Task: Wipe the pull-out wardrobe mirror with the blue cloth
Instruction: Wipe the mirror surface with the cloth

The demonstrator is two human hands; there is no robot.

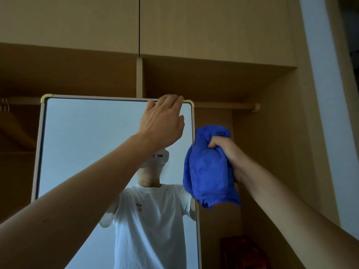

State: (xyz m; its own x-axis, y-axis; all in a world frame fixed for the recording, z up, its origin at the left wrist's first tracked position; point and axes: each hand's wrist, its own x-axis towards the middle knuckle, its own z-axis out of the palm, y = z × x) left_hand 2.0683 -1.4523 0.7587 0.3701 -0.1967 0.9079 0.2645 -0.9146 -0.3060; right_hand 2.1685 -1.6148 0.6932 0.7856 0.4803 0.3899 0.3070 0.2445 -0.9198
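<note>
The pull-out mirror (pixel 83 144) stands upright in front of the open wardrobe, with a pale frame and rounded corners. My left hand (pixel 163 123) reaches up and its fingers hook over the mirror's top edge near the right corner. My right hand (pixel 223 150) is closed around a bunched blue cloth (pixel 208 171), held just right of the mirror's right edge, overlapping that edge slightly. The cloth hangs down from my fist. The glass reflects a person in a white T-shirt.
Behind the mirror the wardrobe holds a wooden hanging rail (pixel 225 105) and a hanger (pixel 13 125) at the left. Closed upper cabinet doors (pixel 194 26) sit above. A white wall (pixel 326 94) rises at the right. A dark reddish object (pixel 244 251) sits low inside the wardrobe.
</note>
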